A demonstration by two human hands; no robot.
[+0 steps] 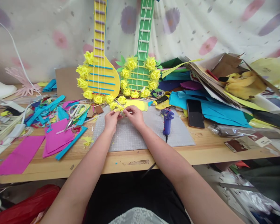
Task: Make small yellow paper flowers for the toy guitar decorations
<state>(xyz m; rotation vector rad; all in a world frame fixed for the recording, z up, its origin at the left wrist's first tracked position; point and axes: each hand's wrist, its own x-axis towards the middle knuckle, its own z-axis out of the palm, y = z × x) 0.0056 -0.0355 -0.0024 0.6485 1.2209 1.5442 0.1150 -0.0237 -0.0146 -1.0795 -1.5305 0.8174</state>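
Observation:
My left hand is closed in a pinch on a small piece of yellow paper above the grey cutting mat. Close beside it, the fingers of my right hand grip a thin stick slanting up and to the left. The fingertips partly hide the paper and the stick's lower end. Just beyond the hands are loose yellow paper flowers and a flat yellow sheet. A blue glue gun lies to the right on the mat.
Behind stand a yellow paper guitar and a green one, both edged with yellow flowers. Scissors and pink paper lie left. A phone, blue paper and stacked cardboard are right.

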